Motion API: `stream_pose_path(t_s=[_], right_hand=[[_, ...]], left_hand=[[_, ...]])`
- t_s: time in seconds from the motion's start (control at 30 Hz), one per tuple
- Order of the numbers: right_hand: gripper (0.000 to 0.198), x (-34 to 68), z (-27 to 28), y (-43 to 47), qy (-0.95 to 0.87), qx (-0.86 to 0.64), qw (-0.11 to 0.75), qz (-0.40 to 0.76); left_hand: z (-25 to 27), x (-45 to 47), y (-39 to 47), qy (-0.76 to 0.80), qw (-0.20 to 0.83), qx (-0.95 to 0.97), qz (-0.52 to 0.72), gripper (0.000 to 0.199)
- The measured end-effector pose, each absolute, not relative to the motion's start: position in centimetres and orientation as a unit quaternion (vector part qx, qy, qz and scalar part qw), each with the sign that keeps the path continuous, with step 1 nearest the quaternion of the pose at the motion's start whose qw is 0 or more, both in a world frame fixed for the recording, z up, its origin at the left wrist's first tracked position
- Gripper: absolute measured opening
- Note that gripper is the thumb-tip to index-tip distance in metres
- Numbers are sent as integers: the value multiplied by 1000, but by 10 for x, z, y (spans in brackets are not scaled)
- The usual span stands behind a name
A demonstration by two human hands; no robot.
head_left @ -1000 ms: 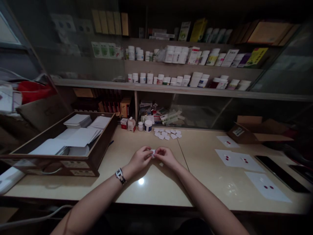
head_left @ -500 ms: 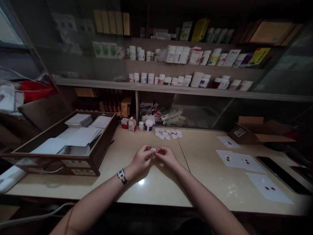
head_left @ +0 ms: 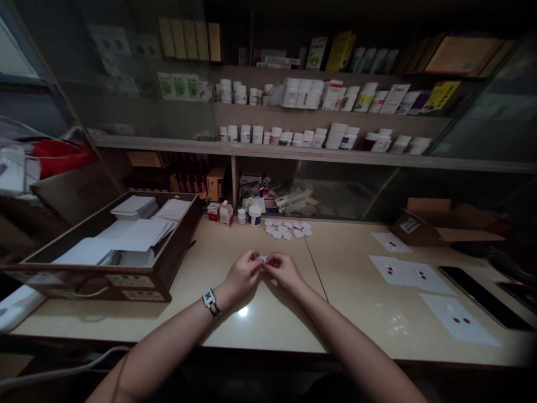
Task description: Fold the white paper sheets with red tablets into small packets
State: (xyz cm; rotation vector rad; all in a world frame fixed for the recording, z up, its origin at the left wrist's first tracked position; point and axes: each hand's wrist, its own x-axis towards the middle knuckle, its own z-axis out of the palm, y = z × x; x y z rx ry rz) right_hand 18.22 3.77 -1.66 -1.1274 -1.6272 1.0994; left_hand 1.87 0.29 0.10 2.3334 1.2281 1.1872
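Observation:
Both hands meet above the middle of the counter, fingertips together. My left hand (head_left: 244,275), with a watch (head_left: 210,303) on its wrist, pinches one side of a small piece of white paper (head_left: 262,258). On the other side of the paper, my right hand (head_left: 285,271) is closed in a pinch too. Fingers cover most of the paper. Beyond the hands lie several small folded white paper packets (head_left: 287,229) in a group. To the right, white paper sheets (head_left: 459,333) lie flat, bearing red and white pills (head_left: 461,321).
At left stands a wooden drawer (head_left: 161,280) filled with white paper. A white jar (head_left: 254,216), a small bottle (head_left: 242,217) and small boxes (head_left: 226,214) stand at the back. Right are an open cardboard box (head_left: 423,226) and a dark phone (head_left: 482,296). Shelves of medicine bottles (head_left: 304,94) rise behind.
The fingers have shifted slightly on the paper, and less of it shows between them. The whole view has moved a little; things on the counter keep their places.

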Motion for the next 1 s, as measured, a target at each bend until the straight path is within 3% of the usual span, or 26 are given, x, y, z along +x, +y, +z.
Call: stream_pose_path(t_s=[0.3, 1.0], right_hand=[[17, 186, -15, 37, -681, -424, 406, 437], [5, 187, 0, 30, -763, -420, 385, 303]], left_hand=[[10, 19, -1, 434, 135, 812, 365, 19], [7, 19, 2, 427, 182, 792, 397, 21]])
